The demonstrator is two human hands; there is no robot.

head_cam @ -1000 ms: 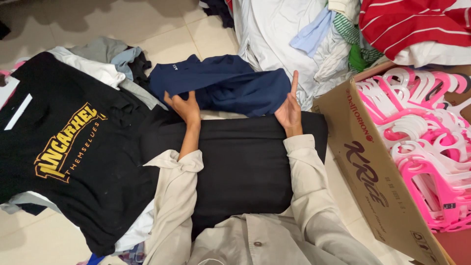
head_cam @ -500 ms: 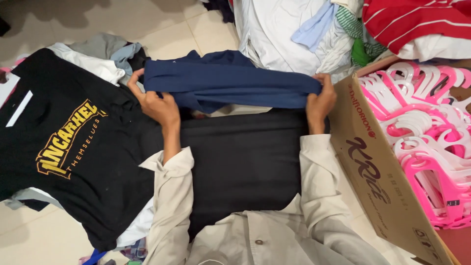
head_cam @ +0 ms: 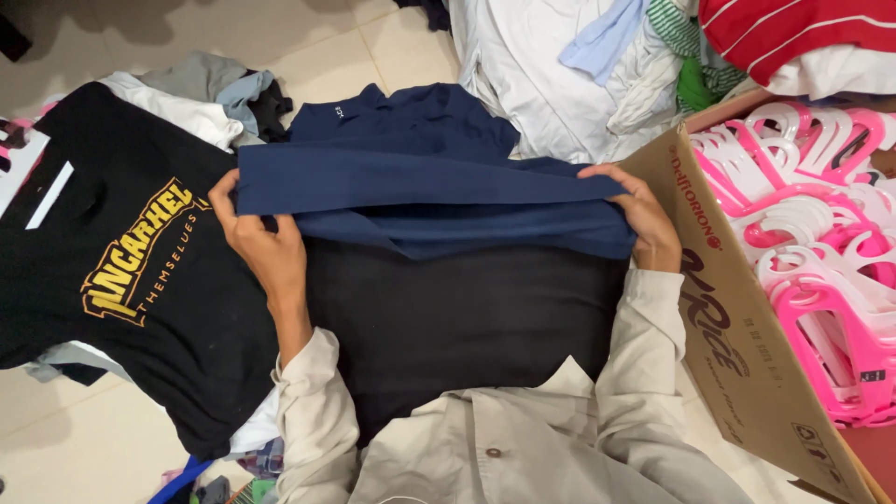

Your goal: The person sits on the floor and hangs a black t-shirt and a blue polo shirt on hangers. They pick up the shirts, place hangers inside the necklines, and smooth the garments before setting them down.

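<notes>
Single head view, looking steeply down (near), over floor [head_cam: 308,42]

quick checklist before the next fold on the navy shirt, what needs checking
1. Left hand grips the left end of the navy shirt: ok.
2. Right hand grips the right end: ok.
3. Folded band taut and level between both hands: ok.
4. Black garment underneath lies flat as a work surface: ok.
5. Collar end of the navy shirt lies smooth: not ok, it looks rumpled.
6. Cardboard box of pink hangers clear of the right elbow: cannot tell, it sits very close.
</notes>
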